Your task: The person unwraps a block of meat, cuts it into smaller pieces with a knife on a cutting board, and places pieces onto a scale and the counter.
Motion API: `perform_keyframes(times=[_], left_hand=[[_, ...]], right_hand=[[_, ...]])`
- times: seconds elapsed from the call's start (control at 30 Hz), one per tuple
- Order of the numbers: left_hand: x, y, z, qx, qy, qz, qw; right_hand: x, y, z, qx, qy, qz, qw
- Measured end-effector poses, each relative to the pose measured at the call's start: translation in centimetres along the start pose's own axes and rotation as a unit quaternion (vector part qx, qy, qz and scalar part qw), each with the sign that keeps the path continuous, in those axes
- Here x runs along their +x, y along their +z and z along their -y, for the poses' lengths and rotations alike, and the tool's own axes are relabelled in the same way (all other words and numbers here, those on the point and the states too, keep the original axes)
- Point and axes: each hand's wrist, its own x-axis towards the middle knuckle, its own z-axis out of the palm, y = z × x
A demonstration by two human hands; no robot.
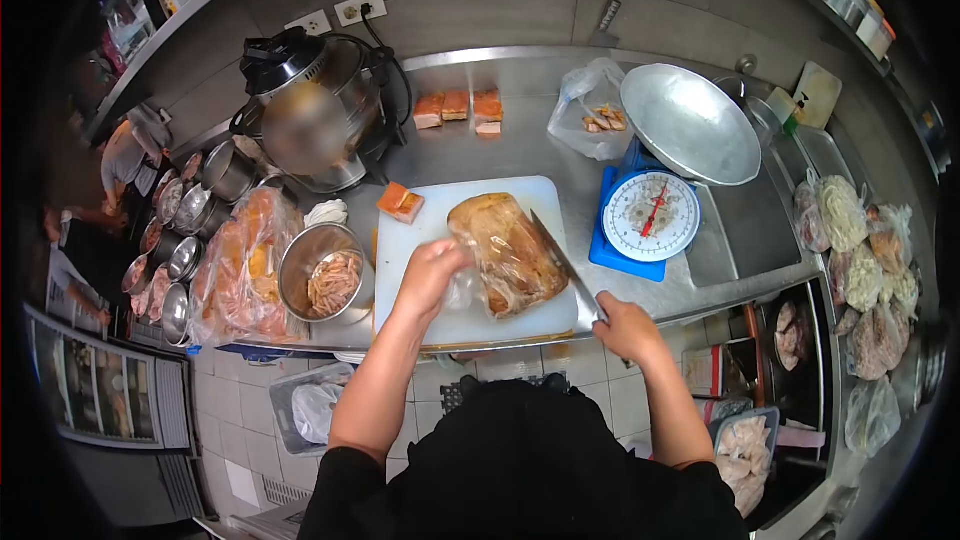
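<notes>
A large piece of meat (pixel 490 225), at least partly wrapped in clear plastic, lies on the white cutting board (pixel 405 280). My left hand (pixel 430 275) is closed at its left side, gripping the loose part of the plastic bag (pixel 462 290); the fingertips are slightly blurred. My right hand (pixel 628 328) is closed round the handle of a long knife (pixel 562 262). The blade lies along the right side of the meat, pointing away from me; whether it touches cannot be made out. A small block of orange-skinned meat (pixel 400 204) sits at the board's upper left corner.
Right of the board stands a blue dial scale (pixel 650 216) with a metal pan (pixel 690 123). To the left are a steel pot (pixel 326 275) of meat strips and a large bag of meat (pixel 250 270). Several meat blocks (pixel 455 106) lie behind, near an electric cooker (pixel 310 120).
</notes>
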Motion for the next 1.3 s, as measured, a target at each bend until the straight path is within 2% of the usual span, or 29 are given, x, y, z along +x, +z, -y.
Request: perform_keyframes(times=[0.07,0.1,0.13,0.2,0.23,0.27,0.3,0.33,0.4,0.43,0.47,0.53,0.6,0.63,0.67,0.7,0.77,0.8,0.83,0.87,0.9,0.93,0.97,1.0,1.03,1.1,1.17,1.27,1.3], left_hand=[[0.6,2.7,-4.9,-0.014,0.042,0.037,0.998],[0.3,4.0,-7.7,-0.009,0.054,0.059,0.997],[-0.2,4.9,-10.3,-0.007,0.053,0.055,0.997],[-1.0,5.9,-13.6,0.086,0.073,0.110,0.987],[-1.1,5.8,-13.4,0.089,0.071,0.109,0.987],[-1.1,5.6,-13.2,0.212,0.175,0.080,0.958],[-1.0,5.4,-13.0,0.329,0.276,0.050,0.902],[-0.8,4.8,-12.0,0.331,0.278,0.051,0.900],[-1.5,2.7,-8.1,0.234,0.402,0.000,0.885],[-2.6,1.9,-6.0,0.078,0.293,-0.046,0.952],[-3.9,0.8,-3.7,-0.083,0.172,-0.092,0.977],[-6.5,-6.1,1.8,-0.205,0.072,-0.026,0.976],[-9.3,-9.3,4.7,-0.128,0.016,-0.085,0.988],[-10.6,-9.5,6.0,-0.130,0.013,-0.088,0.988],[-11.7,-9.1,6.7,0.017,-0.066,-0.092,0.993],[-12.5,-8.6,7.2,0.163,-0.142,-0.093,0.972],[-13.7,-6.1,6.7,0.300,-0.279,0.075,0.909],[-13.6,-5.7,7.9,0.297,-0.278,0.074,0.910],[-13.2,-5.6,9.6,0.355,-0.236,0.153,0.892],[-12.9,-5.5,10.9,0.410,-0.190,0.230,0.862],[-12.7,-5.0,10.7,0.411,-0.187,0.229,0.863],[-12.0,-4.5,10.2,0.236,-0.147,0.086,0.957],[-11.3,-4.0,9.5,0.046,-0.098,-0.061,0.992],[-10.4,-3.5,8.1,0.040,-0.077,-0.073,0.994],[-9.1,-3.1,6.5,0.034,-0.056,-0.086,0.994],[-5.9,-2.8,3.8,0.082,-0.031,-0.109,0.990],[-3.5,-2.1,-0.3,0.159,0.069,-0.088,0.981],[-1.5,1.6,-9.1,0.165,0.126,-0.048,0.977],[-0.6,2.8,-11.3,0.167,0.153,-0.024,0.974]], right_hand=[[-0.5,1.5,0.5,0.154,0.041,0.049,0.986],[-0.6,2.6,0.4,0.154,0.038,0.050,0.986],[-0.5,4.1,0.3,0.291,0.048,0.082,0.952],[-0.8,5.1,1.5,0.533,0.064,0.117,0.836],[-1.0,5.4,1.4,0.535,0.064,0.119,0.834],[-1.2,5.7,1.2,0.564,0.081,0.123,0.813],[-1.4,5.7,0.9,0.591,0.097,0.125,0.791],[-1.8,5.8,0.4,0.592,0.095,0.123,0.790],[-3.3,6.3,-1.0,0.621,0.089,0.132,0.768],[-4.0,6.5,-1.9,0.623,0.094,0.134,0.765],[-4.6,6.4,-2.8,0.620,0.098,0.118,0.770],[-5.4,5.7,-4.0,0.607,0.105,0.078,0.784],[-5.6,5.1,-5.2,0.588,0.106,0.060,0.799],[-5.7,4.8,-5.4,0.570,0.104,0.042,0.814],[-5.4,3.9,-5.2,0.515,0.111,0.042,0.849],[-4.9,3.4,-4.7,0.512,0.111,0.045,0.851],[-3.5,2.4,-2.9,0.363,0.061,0.001,0.930],[-2.7,0.6,-0.8,0.302,0.071,0.016,0.950],[-1.2,0.6,-0.2,0.300,0.069,0.016,0.951],[0.5,1.0,0.0,0.157,-0.026,-0.053,0.986],[1.9,1.3,0.3,0.010,-0.120,-0.122,0.985],[3.0,1.0,1.0,0.010,-0.121,-0.125,0.985],[4.1,0.6,1.7,-0.015,-0.130,-0.106,0.986],[4.7,0.5,2.3,-0.040,-0.142,-0.085,0.985],[5.0,0.7,2.6,-0.041,-0.148,-0.087,0.984],[5.2,1.2,3.0,-0.087,-0.145,-0.015,0.985],[4.5,1.5,3.1,-0.062,-0.143,-0.023,0.988],[3.0,1.9,3.4,0.025,-0.095,0.005,0.995],[2.6,1.8,3.6,0.107,-0.058,0.037,0.992]])
